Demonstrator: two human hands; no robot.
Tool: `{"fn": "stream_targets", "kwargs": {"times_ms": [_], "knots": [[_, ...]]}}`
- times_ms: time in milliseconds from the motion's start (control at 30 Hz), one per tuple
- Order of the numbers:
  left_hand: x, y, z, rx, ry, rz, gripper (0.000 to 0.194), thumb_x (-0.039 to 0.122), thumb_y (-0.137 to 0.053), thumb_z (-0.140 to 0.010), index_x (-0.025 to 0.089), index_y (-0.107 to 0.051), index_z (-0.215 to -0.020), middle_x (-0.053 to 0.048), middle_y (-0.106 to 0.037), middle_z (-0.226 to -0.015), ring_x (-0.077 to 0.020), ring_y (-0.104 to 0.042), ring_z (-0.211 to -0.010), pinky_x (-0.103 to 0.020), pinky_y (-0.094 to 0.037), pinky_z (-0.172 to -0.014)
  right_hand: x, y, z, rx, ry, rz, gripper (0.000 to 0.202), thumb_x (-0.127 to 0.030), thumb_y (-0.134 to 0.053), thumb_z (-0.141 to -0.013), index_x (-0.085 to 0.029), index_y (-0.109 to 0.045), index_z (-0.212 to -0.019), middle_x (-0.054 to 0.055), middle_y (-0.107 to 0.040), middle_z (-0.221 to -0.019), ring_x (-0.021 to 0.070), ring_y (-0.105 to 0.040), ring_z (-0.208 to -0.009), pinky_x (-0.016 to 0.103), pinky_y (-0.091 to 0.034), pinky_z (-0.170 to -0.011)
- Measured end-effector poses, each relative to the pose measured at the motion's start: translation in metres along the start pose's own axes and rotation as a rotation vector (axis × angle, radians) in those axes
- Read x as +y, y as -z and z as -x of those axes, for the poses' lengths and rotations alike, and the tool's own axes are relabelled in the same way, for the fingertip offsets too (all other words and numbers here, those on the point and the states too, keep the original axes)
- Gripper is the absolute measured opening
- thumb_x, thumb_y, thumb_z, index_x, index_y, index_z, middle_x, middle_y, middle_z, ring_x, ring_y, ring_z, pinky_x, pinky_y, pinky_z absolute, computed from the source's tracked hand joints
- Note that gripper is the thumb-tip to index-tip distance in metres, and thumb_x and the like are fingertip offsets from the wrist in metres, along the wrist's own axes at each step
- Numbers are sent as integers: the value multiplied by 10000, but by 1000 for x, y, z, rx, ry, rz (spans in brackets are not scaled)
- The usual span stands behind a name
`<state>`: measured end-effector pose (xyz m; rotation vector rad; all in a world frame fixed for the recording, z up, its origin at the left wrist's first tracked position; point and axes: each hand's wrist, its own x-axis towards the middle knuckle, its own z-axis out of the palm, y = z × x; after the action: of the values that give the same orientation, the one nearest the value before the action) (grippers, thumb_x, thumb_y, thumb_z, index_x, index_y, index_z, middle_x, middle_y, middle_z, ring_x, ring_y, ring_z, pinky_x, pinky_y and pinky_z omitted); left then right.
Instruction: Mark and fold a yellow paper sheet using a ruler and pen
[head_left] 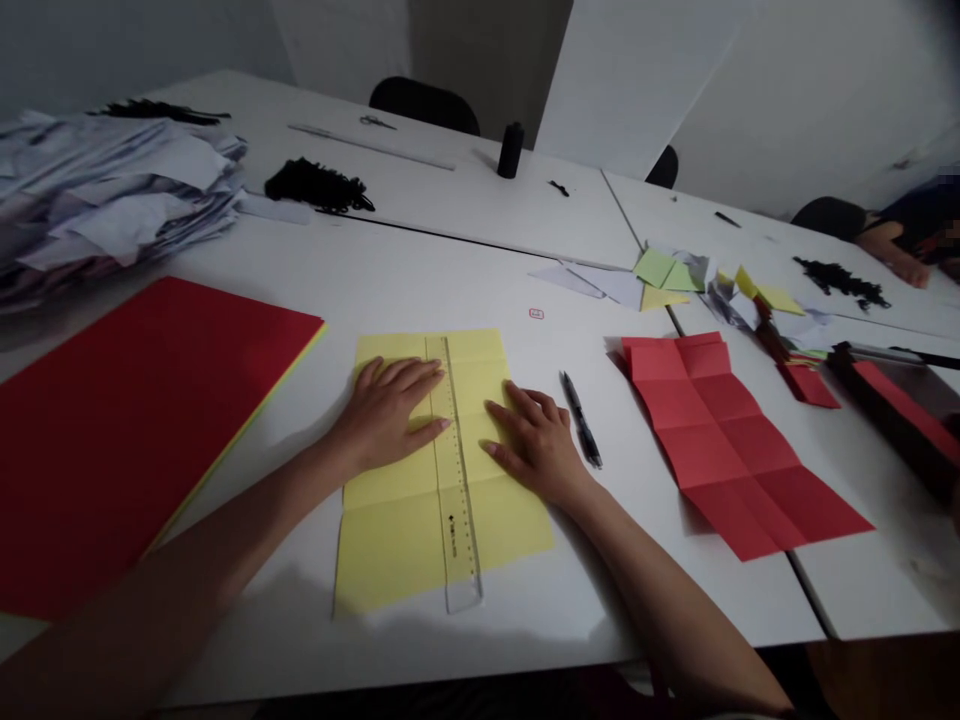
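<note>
A creased yellow sheet (397,540) lies flat on the white table, with a clear ruler (459,520) lengthwise over its middle. My left hand (390,412) rests spread on the sheet's left half, its fingertips at the ruler's left edge. On the right half lies my right hand (541,445), fingers apart, to the right of the ruler and not touching it. A dark pen (581,420) is on the table just right of my right hand. Further right sits a red sheet (739,440) with fold creases in a grid.
Large red sheets (150,420) are stacked at left, below a heap of white paper (112,200). Behind are black yarn (319,187), a black bottle (511,151) and scissors (377,122). Paper scraps (667,270) lie back right; another person's hand (909,268) shows at far right.
</note>
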<state>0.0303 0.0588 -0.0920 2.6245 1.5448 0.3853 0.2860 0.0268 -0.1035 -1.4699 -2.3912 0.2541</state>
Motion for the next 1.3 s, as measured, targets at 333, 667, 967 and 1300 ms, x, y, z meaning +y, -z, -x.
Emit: {"fn": "stream_targets", "kwargs": {"times_ms": [333, 667, 967, 1300], "knots": [[-2, 0, -4, 12, -10, -32, 549, 536, -438, -907, 256, -449, -1379, -35, -424, -1471, -263, -391, -1307, -443, -225, -1073, -1, -2, 1, 39, 28, 12, 505, -514, -508, -898, -283, -500, -1347, 63, -368, -1510, 334, -382, -1286, 484, -402, -946], [-2, -2, -6, 26, -8, -87, 543, 547, -409, -924, 259, -434, -1383, -18, -436, -1463, -250, -393, -1298, -425, -247, -1039, 0, -5, 2, 73, 52, 49, 494, -512, -488, -910, -276, -507, -1343, 79, -385, -1498, 329, -394, -1280, 484, -424, -922], [0, 0, -7, 19, 1, -100, 533, 534, -412, -924, 257, -437, -1379, -18, -430, -1468, -249, -393, -1298, -418, -246, -1039, 1, -5, 1, 79, 59, 107, 491, -520, -478, -913, -275, -512, -1337, 71, -393, -1492, 328, -403, -1274, 461, -434, -914], [4, -1, -9, -1, 11, -90, 561, 553, -393, -920, 254, -415, -1394, -17, -421, -1472, -253, -377, -1307, -428, -226, -1059, 4, -3, 2, 79, 44, 94, 493, -537, -477, -911, -286, -513, -1333, 62, -388, -1496, 321, -399, -1271, 470, -423, -924]]}}
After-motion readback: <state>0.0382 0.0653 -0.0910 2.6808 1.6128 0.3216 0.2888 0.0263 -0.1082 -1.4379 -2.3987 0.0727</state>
